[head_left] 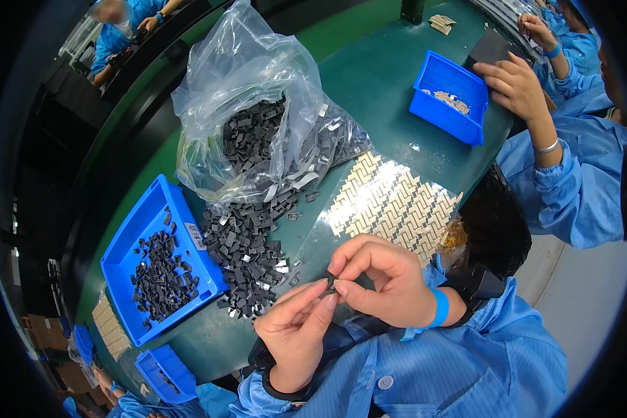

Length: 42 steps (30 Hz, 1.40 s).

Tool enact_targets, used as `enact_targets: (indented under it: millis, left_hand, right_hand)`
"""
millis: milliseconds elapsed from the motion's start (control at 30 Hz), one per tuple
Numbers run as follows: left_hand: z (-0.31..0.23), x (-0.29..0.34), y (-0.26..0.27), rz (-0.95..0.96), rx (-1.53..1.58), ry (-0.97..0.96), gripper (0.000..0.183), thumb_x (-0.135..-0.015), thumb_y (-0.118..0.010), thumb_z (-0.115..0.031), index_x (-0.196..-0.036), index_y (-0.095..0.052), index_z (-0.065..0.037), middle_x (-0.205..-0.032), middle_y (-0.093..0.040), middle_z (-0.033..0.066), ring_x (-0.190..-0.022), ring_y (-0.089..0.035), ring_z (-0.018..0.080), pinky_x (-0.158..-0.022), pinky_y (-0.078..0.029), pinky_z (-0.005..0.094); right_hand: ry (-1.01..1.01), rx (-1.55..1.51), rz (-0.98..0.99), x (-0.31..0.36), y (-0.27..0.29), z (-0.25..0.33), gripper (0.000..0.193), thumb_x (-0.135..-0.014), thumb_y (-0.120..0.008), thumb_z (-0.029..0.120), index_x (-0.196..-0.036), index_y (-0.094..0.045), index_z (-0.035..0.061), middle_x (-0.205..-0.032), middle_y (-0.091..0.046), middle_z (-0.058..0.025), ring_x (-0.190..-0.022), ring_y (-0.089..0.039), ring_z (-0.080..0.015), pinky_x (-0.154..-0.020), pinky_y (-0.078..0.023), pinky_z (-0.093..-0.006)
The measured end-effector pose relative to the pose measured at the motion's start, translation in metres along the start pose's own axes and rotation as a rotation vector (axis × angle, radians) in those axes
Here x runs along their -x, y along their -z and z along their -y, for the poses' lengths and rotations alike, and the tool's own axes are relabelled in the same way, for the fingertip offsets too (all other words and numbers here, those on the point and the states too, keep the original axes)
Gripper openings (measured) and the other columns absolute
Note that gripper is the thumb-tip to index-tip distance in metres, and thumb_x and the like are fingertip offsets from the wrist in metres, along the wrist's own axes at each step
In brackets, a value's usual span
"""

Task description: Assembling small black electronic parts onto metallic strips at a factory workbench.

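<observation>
Part held at bench

Blue tray of black pieces, then a loose black pile; left hand and right hand both pinch the small dark part; beyond them, a beige-patterned sheet.

Matt dark plastic pieces, glossy plastic bag (crinkled and see-through), smooth blue plastic tray, cloth smock

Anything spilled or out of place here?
Possibly the loose black parts: they're heaped directly on the green table beside the large blue tray, by the clear plastic bag, with a few strays to the right. Looks like spillage, though it may be deliberate.
</observation>
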<state>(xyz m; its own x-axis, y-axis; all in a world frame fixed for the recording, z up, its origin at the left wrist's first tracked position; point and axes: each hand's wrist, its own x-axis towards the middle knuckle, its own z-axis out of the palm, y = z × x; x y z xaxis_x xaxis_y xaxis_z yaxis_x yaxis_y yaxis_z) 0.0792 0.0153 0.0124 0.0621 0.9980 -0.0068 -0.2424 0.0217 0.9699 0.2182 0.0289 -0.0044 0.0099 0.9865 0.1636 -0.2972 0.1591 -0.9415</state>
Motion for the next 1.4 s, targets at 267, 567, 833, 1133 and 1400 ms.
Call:
enact_targets:
  millis: [267,567,833,1133,1400]
  left_hand:
    - [-0.001,0.001,-0.002,-0.013,0.036,0.014,0.023,-0.075,-0.061,0.012,-0.098,-0.061,0.008,-0.097,-0.062,0.0186,-0.083,-0.063,0.0195,-0.073,-0.052,0.0256]
    - [0.004,0.004,-0.007,-0.094,0.217,0.095,0.016,-0.079,-0.058,0.004,-0.095,-0.061,0.004,-0.092,-0.063,0.0163,-0.080,-0.062,0.0183,-0.074,-0.051,0.0276]
    - [-0.002,0.000,-0.003,0.023,0.228,-0.020,0.026,-0.078,-0.057,0.010,-0.104,-0.053,0.008,-0.095,-0.062,0.0169,-0.083,-0.062,0.0166,-0.077,-0.050,0.0267]
    - [-0.015,-0.005,0.008,0.209,0.024,0.117,0.038,-0.078,-0.060,0.008,-0.114,-0.048,0.007,-0.096,-0.063,0.0168,-0.086,-0.063,0.0206,-0.079,-0.050,0.0282]
    - [-0.018,-0.005,0.005,0.310,-0.594,-0.210,0.040,-0.076,-0.060,0.009,-0.115,-0.050,0.007,-0.087,-0.065,0.0152,-0.079,-0.065,0.0206,-0.072,-0.052,0.0288]
  right_hand:
    - [0.097,0.100,-0.008,-0.001,0.000,0.000,0.012,-0.071,-0.064,-0.002,-0.073,-0.054,0.0027,-0.084,-0.058,-0.0083,-0.075,-0.058,-0.0170,-0.067,-0.046,-0.0268]
    - [0.082,0.122,0.058,-0.002,0.003,0.004,0.011,-0.072,-0.065,-0.003,-0.078,-0.056,0.0010,-0.093,-0.055,-0.0117,-0.084,-0.054,-0.0156,-0.075,-0.044,-0.0268]
    - [-0.120,0.025,0.319,-0.014,0.018,0.013,0.013,-0.076,-0.067,0.005,-0.085,-0.059,0.0003,-0.087,-0.051,-0.0061,-0.074,-0.051,-0.0098,-0.068,-0.041,-0.0227]
    - [-0.625,-0.296,0.520,-0.026,0.025,0.023,0.008,-0.081,-0.061,0.007,-0.080,-0.056,0.0006,-0.072,-0.054,0.0004,-0.067,-0.050,-0.0050,-0.064,-0.039,-0.0200]
    - [-0.439,0.079,0.639,-0.025,0.026,0.014,0.008,-0.080,-0.057,0.007,-0.075,-0.053,0.0020,-0.066,-0.050,0.0026,-0.061,-0.045,-0.0030,-0.056,-0.038,-0.0206]
